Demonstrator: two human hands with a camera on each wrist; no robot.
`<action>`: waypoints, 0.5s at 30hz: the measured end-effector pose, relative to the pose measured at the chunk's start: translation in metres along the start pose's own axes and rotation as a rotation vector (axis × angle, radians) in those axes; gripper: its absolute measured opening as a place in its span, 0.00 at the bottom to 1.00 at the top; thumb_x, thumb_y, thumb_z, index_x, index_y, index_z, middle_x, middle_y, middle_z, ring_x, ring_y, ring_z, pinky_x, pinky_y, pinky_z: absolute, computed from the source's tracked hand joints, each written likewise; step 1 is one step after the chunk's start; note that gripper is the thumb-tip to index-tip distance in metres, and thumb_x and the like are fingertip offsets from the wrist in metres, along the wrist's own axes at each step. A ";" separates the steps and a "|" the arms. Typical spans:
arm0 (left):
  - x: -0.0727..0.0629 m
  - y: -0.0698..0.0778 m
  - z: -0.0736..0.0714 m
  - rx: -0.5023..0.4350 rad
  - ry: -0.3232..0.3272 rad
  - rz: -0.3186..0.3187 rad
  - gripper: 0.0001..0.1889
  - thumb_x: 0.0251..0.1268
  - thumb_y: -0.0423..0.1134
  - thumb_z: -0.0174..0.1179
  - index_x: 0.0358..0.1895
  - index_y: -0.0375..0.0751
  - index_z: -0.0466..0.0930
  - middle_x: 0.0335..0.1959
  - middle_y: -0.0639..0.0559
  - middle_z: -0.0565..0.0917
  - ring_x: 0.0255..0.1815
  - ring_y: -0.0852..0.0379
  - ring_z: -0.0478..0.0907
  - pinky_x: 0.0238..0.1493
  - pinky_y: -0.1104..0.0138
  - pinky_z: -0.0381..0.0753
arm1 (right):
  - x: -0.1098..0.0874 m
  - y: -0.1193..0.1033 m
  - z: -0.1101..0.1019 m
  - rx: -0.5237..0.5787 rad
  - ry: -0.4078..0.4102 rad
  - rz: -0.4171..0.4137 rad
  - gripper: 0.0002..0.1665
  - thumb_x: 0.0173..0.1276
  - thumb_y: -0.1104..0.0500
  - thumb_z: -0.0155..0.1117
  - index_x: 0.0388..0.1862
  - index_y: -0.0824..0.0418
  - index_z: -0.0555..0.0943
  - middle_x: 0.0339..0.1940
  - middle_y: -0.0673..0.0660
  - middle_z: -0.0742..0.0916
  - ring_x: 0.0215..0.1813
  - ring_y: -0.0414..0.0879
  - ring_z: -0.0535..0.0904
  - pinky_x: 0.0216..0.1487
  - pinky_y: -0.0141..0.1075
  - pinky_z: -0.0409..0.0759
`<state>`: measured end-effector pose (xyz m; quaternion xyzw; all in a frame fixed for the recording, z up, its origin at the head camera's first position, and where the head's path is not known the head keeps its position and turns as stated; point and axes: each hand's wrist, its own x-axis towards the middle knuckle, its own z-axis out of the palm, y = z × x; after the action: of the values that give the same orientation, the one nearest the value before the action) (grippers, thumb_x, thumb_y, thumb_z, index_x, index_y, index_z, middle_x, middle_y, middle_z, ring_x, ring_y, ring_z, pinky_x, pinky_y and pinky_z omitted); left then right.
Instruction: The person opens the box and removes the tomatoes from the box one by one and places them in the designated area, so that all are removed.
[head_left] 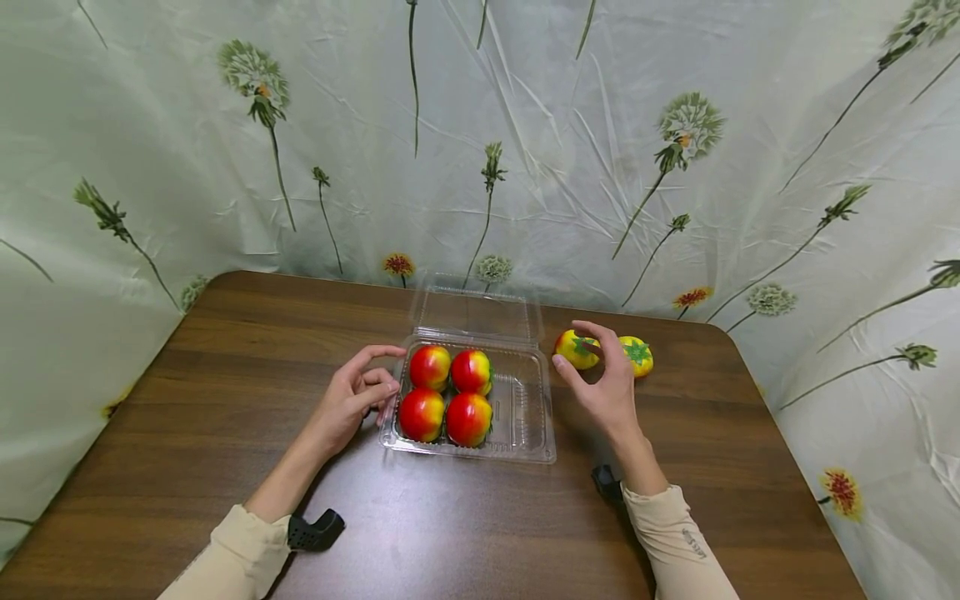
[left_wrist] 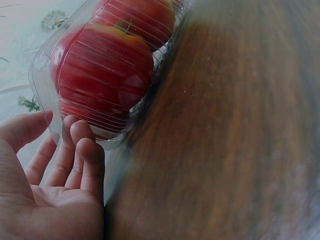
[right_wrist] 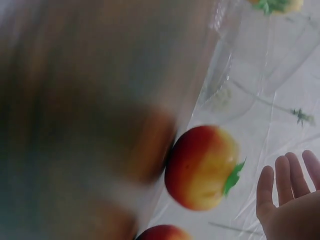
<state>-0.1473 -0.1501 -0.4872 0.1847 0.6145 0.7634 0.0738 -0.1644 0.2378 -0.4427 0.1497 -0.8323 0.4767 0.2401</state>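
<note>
A clear plastic clamshell box (head_left: 522,408) lies on the table with its lid (head_left: 476,315) folded back. Several glossy red-and-yellow artificial fruits (head_left: 468,419) fill its left part in two rows. My left hand (head_left: 352,400) is at the box's left side, relaxed fingertips right at the wall and rim. Over on the right, my right hand (head_left: 606,387) hovers by a yellow-red fruit (head_left: 574,350) with a green leafy cap, thumb and index finger spread. Behind its fingers shows a second such fruit (head_left: 637,357). In the right wrist view a gap separates those fingers from the nearer fruit (right_wrist: 202,167).
The brown wood-grain table (head_left: 225,375) has rounded far corners. A pale curtain (head_left: 337,100) printed with dandelions hangs right behind its far edge. Each wrist carries a black strap mount, such as the left wrist mount (head_left: 317,531).
</note>
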 end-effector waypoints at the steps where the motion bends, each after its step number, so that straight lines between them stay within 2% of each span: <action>1: 0.000 0.000 0.000 -0.001 -0.001 0.001 0.22 0.77 0.25 0.55 0.70 0.28 0.66 0.29 0.51 0.83 0.20 0.50 0.72 0.21 0.68 0.80 | -0.001 0.000 0.002 0.001 -0.010 0.000 0.34 0.62 0.66 0.78 0.68 0.61 0.79 0.63 0.62 0.84 0.65 0.53 0.79 0.70 0.43 0.80; 6: 0.000 0.000 0.000 -0.005 -0.004 0.010 0.22 0.77 0.25 0.55 0.70 0.29 0.67 0.29 0.50 0.83 0.19 0.51 0.72 0.22 0.69 0.81 | -0.004 -0.009 0.009 -0.014 -0.064 -0.031 0.34 0.63 0.61 0.79 0.68 0.60 0.79 0.63 0.61 0.84 0.66 0.52 0.79 0.70 0.40 0.78; 13: 0.000 -0.001 -0.001 -0.012 -0.005 0.015 0.22 0.77 0.24 0.55 0.70 0.29 0.67 0.30 0.50 0.84 0.19 0.52 0.73 0.22 0.69 0.81 | -0.007 -0.022 0.018 -0.057 -0.134 -0.107 0.37 0.61 0.58 0.81 0.69 0.58 0.78 0.64 0.59 0.84 0.63 0.59 0.79 0.69 0.41 0.77; 15: 0.000 -0.001 0.000 -0.017 -0.007 0.010 0.22 0.77 0.24 0.55 0.70 0.30 0.67 0.30 0.50 0.84 0.19 0.51 0.73 0.22 0.69 0.81 | -0.009 -0.026 0.019 -0.055 -0.160 -0.114 0.38 0.61 0.57 0.81 0.69 0.59 0.78 0.65 0.57 0.83 0.64 0.58 0.79 0.68 0.41 0.79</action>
<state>-0.1473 -0.1502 -0.4879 0.1896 0.6069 0.7683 0.0737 -0.1493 0.2086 -0.4370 0.2277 -0.8518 0.4258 0.2035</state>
